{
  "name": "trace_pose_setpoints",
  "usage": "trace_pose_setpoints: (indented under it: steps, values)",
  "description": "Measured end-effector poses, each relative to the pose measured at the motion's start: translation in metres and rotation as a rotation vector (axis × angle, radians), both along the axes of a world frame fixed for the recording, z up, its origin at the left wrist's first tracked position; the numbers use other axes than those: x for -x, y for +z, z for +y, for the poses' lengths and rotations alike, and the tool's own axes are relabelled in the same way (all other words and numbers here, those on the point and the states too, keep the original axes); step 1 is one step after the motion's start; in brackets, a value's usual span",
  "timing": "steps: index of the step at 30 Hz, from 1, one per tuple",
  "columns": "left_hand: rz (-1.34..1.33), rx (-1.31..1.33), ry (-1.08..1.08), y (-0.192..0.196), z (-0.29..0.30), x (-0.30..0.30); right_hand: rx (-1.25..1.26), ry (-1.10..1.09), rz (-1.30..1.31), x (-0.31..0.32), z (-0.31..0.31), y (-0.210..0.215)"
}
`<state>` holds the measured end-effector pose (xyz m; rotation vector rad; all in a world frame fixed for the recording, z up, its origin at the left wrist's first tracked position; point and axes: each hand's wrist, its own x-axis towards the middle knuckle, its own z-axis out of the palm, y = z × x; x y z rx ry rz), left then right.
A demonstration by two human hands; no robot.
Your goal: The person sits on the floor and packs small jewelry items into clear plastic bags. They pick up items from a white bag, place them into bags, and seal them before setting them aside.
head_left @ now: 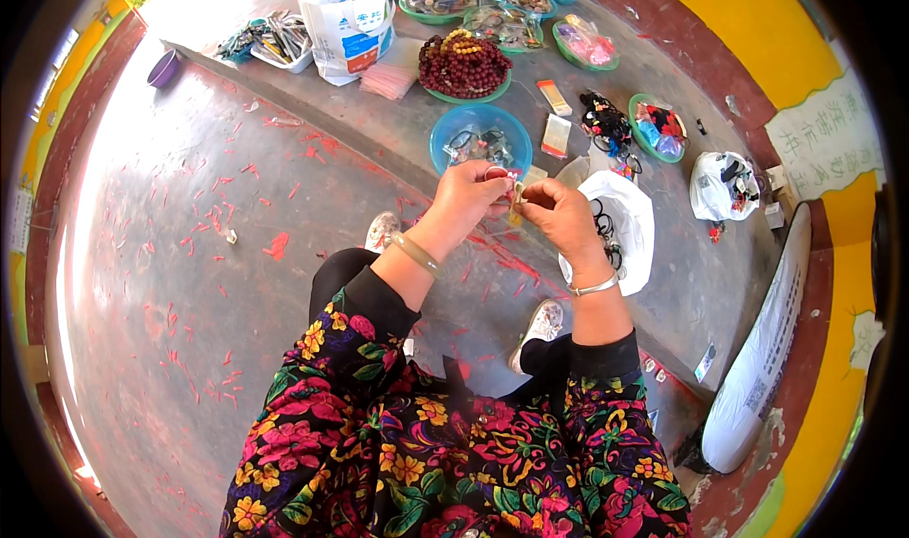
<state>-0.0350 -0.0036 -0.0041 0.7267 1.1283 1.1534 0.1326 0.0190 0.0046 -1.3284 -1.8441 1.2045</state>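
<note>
A small yellowish strip (516,205) is between the two hands, above the step's edge. The right hand (561,218), reaching in from the right, pinches it between thumb and fingertips. The left hand (466,197) angles in from the left, fingers curled and thumb pointing right; I cannot tell what its grip holds. Just beyond is a blue bowl (441,142); right, a white bag (637,227); farther, maroon beads (459,72).

Left hand (471,197): fingers curled inward
Right hand (562,218): thumb and forefinger pinched
Forearms (398,282): extended forward, converging
</note>
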Motion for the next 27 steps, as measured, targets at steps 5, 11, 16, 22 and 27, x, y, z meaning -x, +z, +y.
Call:
trace_pose_setpoints:
  steps: [5, 11, 16, 22, 27]
  values:
    - [-0.038, -0.03, 0.008, -0.001, 0.0, 0.001, 0.039, 0.009, -0.117, 0.005, -0.002, 0.006]
    - [-0.107, -0.072, 0.011, -0.003, 0.002, 0.0, -0.07, 0.08, -0.244, 0.001, -0.001, -0.01]
    - [-0.114, -0.066, 0.009, -0.006, 0.002, -0.001, -0.081, 0.018, -0.27, 0.002, 0.0, -0.007]
    - [0.047, -0.055, -0.037, -0.01, 0.003, 0.002, 0.035, 0.013, -0.191, -0.012, 0.008, -0.009]
    - [0.117, -0.058, -0.171, -0.017, 0.004, 0.004, 0.357, 0.047, 0.132, -0.021, 0.009, 0.007]
